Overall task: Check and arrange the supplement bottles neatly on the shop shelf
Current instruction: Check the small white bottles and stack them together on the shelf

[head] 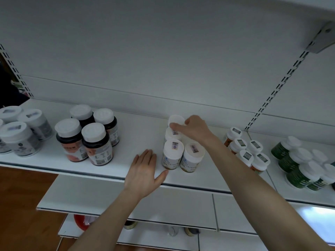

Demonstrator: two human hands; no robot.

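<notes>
A white shop shelf (141, 134) is running across the middle of the frame, carrying several clusters of supplement bottles. Just right of centre, a small group of white-capped bottles (173, 156) is standing upright in two rows, the caps bearing small printed stickers. The right hand (194, 129) is reaching in from the lower right and closing its fingertips (174, 126) around the cap of the rearmost bottle (176, 120) in that group, thumb behind and fingers in front. The left hand (143, 171) is lying flat and open on the shelf just left of the group, fingers spread apart, with the thumb touching or nearly touching the base of the front left bottle; which of the two cannot be told.

Left of centre, four dark bottles (87, 138) with white caps and pinkish labels are standing close together. At the far left edge, grey-labelled bottles (21, 131) are sitting in another cluster. Right of the right forearm, orange-labelled bottles (246, 151) are packed in a tight bunch, and green-labelled bottles (304, 165) are filling the far right. Lower shelves (163, 207) are showing below, over a wooden floor (23, 205) at lower left.
</notes>
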